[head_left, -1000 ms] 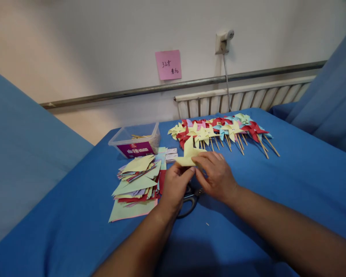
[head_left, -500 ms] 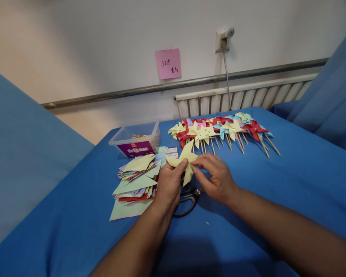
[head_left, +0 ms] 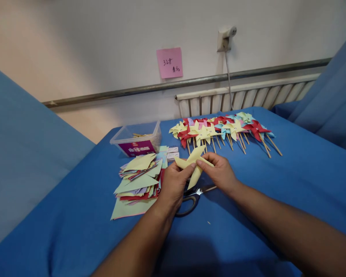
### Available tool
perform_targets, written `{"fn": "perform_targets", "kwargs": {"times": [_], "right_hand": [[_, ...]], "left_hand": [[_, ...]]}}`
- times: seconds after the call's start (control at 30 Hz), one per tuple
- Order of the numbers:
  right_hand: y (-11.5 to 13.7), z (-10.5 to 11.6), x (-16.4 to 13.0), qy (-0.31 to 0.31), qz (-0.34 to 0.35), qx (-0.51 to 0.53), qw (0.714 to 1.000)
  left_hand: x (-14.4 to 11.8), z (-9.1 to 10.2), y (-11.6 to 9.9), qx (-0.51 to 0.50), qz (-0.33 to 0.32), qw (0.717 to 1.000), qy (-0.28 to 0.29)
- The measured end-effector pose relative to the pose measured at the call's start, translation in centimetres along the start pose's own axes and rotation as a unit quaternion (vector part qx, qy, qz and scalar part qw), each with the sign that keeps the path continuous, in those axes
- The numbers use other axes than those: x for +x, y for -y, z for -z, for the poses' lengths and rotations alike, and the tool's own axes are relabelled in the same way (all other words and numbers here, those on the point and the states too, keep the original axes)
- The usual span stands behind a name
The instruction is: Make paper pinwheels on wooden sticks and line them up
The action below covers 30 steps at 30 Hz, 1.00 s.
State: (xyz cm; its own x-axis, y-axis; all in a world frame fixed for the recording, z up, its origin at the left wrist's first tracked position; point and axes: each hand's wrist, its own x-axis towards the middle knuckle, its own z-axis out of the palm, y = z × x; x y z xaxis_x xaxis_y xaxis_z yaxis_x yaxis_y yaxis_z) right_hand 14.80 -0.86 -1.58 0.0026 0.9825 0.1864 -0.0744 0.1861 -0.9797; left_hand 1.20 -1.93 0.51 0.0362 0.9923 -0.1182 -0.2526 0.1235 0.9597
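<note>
Both hands pinch one yellow paper pinwheel point(head_left: 193, 164) above the blue tabletop point(head_left: 291, 181): the left hand point(head_left: 174, 184) and the right hand point(head_left: 220, 172) each close their grip on its centre with fingertips. Scissors point(head_left: 193, 196) lie just beneath. Cut paper pieces point(head_left: 137, 181) are stacked to the left, a clear plastic box point(head_left: 137, 139) behind them. Farther back lies a row of finished pinwheels point(head_left: 223, 129) on sticks.

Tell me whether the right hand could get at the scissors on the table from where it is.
Probably yes. The scissors lie bare on the blue table just below the right hand, nothing covering them. But that hand and the left hand both pinch the yellow paper pinwheel, so it must let go first.
</note>
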Motion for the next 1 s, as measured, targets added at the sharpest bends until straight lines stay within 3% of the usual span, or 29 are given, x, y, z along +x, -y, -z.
{"fn": "perform_targets", "kwargs": {"times": [0.17, 0.33, 0.43, 0.6, 0.73, 0.83, 1.0], "right_hand": [[-0.2, -0.1, 0.1, 0.012, -0.045, 0.068, 0.997], [-0.5, -0.3, 0.0, 0.032, -0.057, 0.132, 0.989], [-0.7, 0.1, 0.3, 0.006, -0.064, 0.152, 0.986], [-2.2, 0.9, 1.8, -0.043, -0.014, 0.048, 0.998], [-3.5, 1.5, 2.5, 0.051, 0.058, -0.163, 0.984], [-3.1, 1.8, 2.0, 0.150, 0.097, -0.287, 0.941], [-1.7, 1.2, 0.7, 0.260, 0.138, -0.378, 0.878]], "left_hand": [[0.2, 0.2, 0.3, 0.008, -0.015, 1.000, -0.003], [0.1, 0.0, -0.2, 0.013, -0.011, 0.999, -0.040], [0.0, 0.0, -1.2, -0.016, -0.026, 0.998, -0.052], [0.6, 0.9, -3.2, -0.074, -0.075, 0.988, -0.113], [1.2, 1.5, -3.7, -0.098, -0.082, 0.983, -0.131], [1.3, 1.5, -3.6, -0.104, -0.076, 0.982, -0.136], [1.3, 1.4, -3.6, -0.113, -0.080, 0.981, -0.137]]}}
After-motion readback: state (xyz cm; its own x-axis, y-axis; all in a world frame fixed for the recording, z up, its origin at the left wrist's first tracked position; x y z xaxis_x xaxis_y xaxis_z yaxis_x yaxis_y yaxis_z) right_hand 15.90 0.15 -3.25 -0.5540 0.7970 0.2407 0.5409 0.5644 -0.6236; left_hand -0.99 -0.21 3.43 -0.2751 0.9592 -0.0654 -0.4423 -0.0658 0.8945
